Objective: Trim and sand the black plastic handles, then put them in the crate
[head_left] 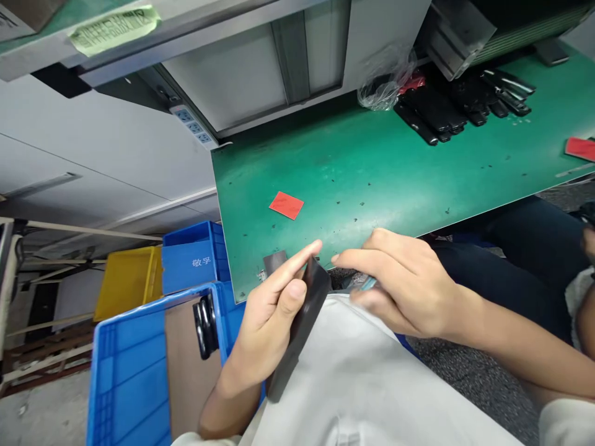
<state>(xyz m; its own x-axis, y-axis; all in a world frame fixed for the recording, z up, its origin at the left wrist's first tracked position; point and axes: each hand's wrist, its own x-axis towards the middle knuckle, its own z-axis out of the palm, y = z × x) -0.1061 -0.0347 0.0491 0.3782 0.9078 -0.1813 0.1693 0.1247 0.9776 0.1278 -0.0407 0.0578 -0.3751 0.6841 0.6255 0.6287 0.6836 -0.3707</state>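
My left hand (274, 310) is wrapped round a long black plastic-looking part (309, 310), held tilted in front of my white top. Its thumb lies along the near face and the fingers reach behind. To the right, my right hand (404, 285) is closed in a pinch, its fingertips a little blurred. A small light-blue item (369, 283) shows between thumb and forefinger; most of it is hidden, so its kind is unclear. The right fingertips are close to the black part's upper end but apart from it.
A red rectangular piece (287, 205) lies on the green table (325, 167), strewn with dark scraps. Several black parts (432, 111) lie at the back right beside a clear plastic bag (388, 74). A blue crate (130, 371) holds cardboard and black parts. Another person's leg (511, 260) is at right.
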